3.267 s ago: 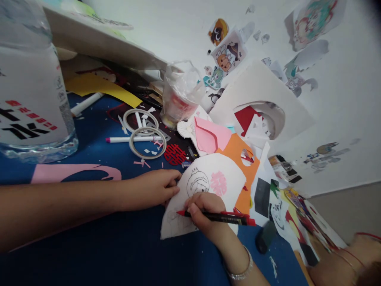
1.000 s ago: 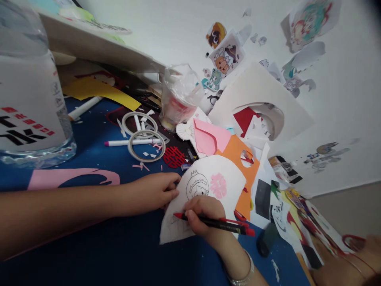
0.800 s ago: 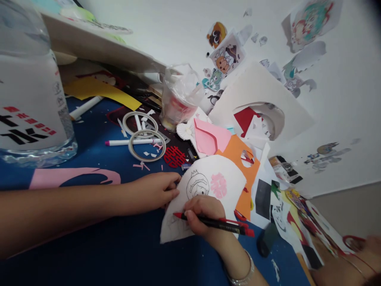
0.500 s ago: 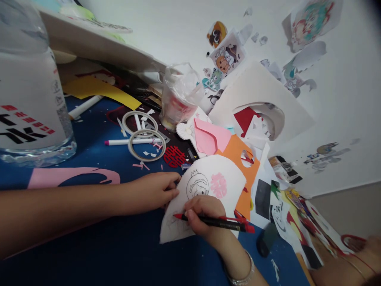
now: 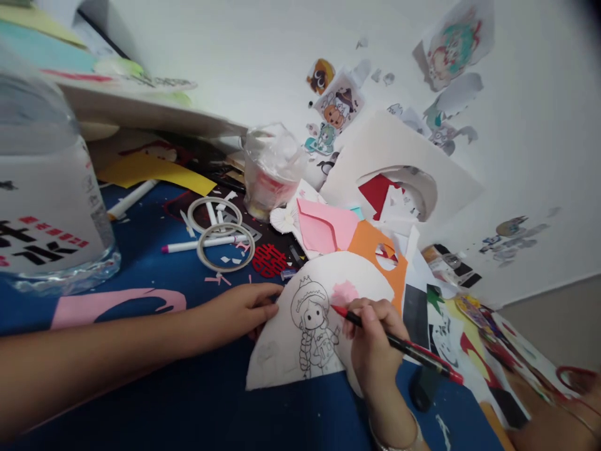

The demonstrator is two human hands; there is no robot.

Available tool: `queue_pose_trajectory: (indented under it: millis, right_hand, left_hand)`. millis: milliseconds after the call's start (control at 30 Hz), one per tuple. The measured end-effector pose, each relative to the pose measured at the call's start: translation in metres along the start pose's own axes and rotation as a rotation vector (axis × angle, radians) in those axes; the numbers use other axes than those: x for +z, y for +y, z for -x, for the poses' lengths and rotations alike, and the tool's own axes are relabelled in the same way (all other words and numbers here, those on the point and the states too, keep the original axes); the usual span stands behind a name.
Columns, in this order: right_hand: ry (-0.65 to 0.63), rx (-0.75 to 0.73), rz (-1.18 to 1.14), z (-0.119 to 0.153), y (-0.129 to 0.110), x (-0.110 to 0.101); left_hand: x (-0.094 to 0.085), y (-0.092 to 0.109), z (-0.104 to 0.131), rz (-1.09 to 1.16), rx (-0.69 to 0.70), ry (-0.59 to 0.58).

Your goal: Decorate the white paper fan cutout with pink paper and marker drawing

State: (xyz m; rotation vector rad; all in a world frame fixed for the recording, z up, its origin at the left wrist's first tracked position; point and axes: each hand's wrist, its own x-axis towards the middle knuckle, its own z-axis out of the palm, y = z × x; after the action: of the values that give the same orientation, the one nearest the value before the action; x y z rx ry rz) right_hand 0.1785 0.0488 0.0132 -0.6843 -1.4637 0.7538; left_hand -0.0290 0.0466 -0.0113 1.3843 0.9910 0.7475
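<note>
A rounded white paper piece lies tilted on the blue table, its lower edge straight. It carries a black line drawing of a braided girl with a crown, plus a faint sketch at lower left. A pink cut-out sits at its upper right, partly behind the pen. My left hand pinches the paper's left edge between thumb and fingers. In my right hand is a red-and-black marker pen, its red tip beside the girl's head; whether it touches the paper I cannot tell.
A large water bottle stands at left. Tape rolls, a white pen, paper scraps and a red cut-out lie behind my left hand. Orange paper and a pink envelope lie beyond the drawing. Another person's arm shows lower right.
My right hand has moved up and right with the marker pen, from the lower left of the paper to beside the girl's head, uncovering the drawing. My left hand stays at the paper's edge.
</note>
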Motion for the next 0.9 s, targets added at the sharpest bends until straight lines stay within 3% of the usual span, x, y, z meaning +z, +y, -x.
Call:
queue_pose_trajectory:
  millis: [233,400,500,767,900]
  right_hand:
    - [0.324,-0.058,-0.075,-0.021,-0.014,-0.021]
    - [0.414,-0.021,-0.080,-0.027,-0.014,-0.031]
    - [0.425,0.043,-0.031,-0.028,-0.009,-0.034]
    - [0.384,0.129,0.075,-0.023,-0.010,-0.029]
    - [0.232,0.046,0.077,-0.018,-0.010,-0.026]
  left_hand:
    - [-0.009,0.009,0.006,0.066,0.070,0.122]
    - [-0.014,0.018,0.010,0.200,0.054,0.263]
    - [-0.016,0.021,0.011,0.352,0.031,0.237]
    - [-0.006,0.026,0.009,0.661,0.127,0.169]
    - [0.002,0.021,0.009,0.708,0.172,0.139]
